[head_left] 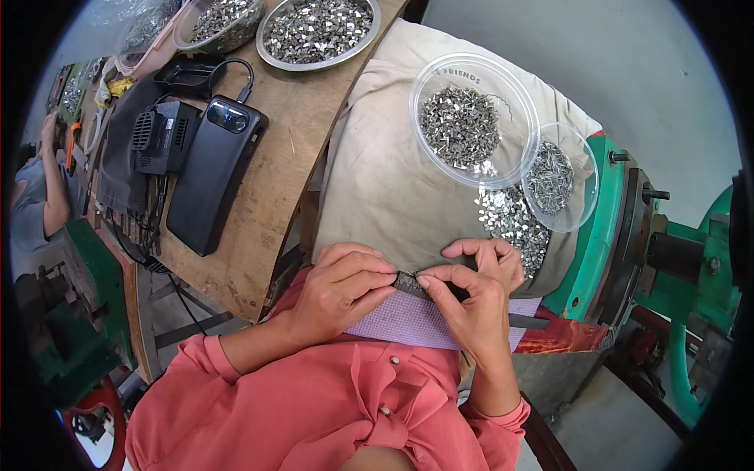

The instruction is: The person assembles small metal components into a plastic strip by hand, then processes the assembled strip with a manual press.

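Dark ridged piece (409, 286) pinched between two hands at the near edge of a crowded bench (369, 169)

The small piece was held low over a purple mat (404, 320), in front of the pink shirt (298, 400). Its left end was nipped by the left hand (339, 289), the grip closed between thumb and fingertips; its right end was pressed by the right hand (482, 297), thumb and forefinger closed on it, the other fingers curled. Part of the piece was hidden by the fingertips.

The space beyond the right hand was taken up by a loose pile of shiny metal bits (514, 228). Behind it a clear tub (514, 82) was partly filled with small metal parts (459, 129), its rim overlapped by a clear dish (585, 192) of thin metal pieces (550, 177). A wrinkled cloth (377, 118) was spread under them. The right side was hemmed in by a green machine (577, 271), and a dark flat bar (529, 322) was seen beside the right wrist.

On the wooden table (275, 169) to the left, a black power bank (214, 180) was joined to a cable (250, 74), with a vented black device (165, 137) beside it. A steel bowl (375, 31) of metal bits was set farther back. At far left, another person's arm (53, 180) was visible.
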Tool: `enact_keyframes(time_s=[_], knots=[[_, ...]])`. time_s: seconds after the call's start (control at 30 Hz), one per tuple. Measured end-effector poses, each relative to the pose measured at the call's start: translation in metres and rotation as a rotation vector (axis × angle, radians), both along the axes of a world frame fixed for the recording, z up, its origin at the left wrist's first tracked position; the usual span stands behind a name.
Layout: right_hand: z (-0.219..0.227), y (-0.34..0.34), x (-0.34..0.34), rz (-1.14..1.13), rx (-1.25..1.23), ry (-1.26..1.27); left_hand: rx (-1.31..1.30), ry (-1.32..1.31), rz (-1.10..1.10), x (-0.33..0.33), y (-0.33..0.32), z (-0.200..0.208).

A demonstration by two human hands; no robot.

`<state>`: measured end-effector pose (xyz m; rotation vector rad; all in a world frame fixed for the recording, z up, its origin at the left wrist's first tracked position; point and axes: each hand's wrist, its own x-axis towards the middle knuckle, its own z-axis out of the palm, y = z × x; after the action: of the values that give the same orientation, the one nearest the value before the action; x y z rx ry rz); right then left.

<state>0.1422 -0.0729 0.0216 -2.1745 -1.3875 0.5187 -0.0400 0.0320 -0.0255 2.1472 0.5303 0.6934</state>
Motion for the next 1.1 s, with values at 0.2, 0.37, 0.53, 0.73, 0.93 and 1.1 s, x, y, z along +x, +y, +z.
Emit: enact_keyframes(time_s=[0.2, 0.37, 0.53, 0.73, 0.93, 1.1], knots=[[-0.002, 0.001, -0.006, -0.015, 0.011, -0.034, 0.005, 0.010, -0.006, -0.001, 0.000, 0.000], [-0.001, 0.001, -0.006, -0.015, 0.018, -0.035, 0.010, 0.021, -0.004, -0.001, 0.000, 0.001], [0.000, 0.003, -0.005, 0.002, 0.012, -0.015, 0.011, 0.026, -0.001, -0.001, -0.001, 0.000], [-0.003, 0.006, -0.009, 0.001, 0.022, -0.014, 0.031, 0.027, -0.008, -0.001, -0.001, -0.001], [-0.003, 0.006, -0.010, -0.002, 0.018, -0.034, 0.030, 0.027, -0.012, 0.000, -0.001, -0.001], [0.005, -0.008, 0.004, -0.040, 0.070, -0.061, 0.039, 0.043, -0.018, -0.001, 0.000, -0.001]])
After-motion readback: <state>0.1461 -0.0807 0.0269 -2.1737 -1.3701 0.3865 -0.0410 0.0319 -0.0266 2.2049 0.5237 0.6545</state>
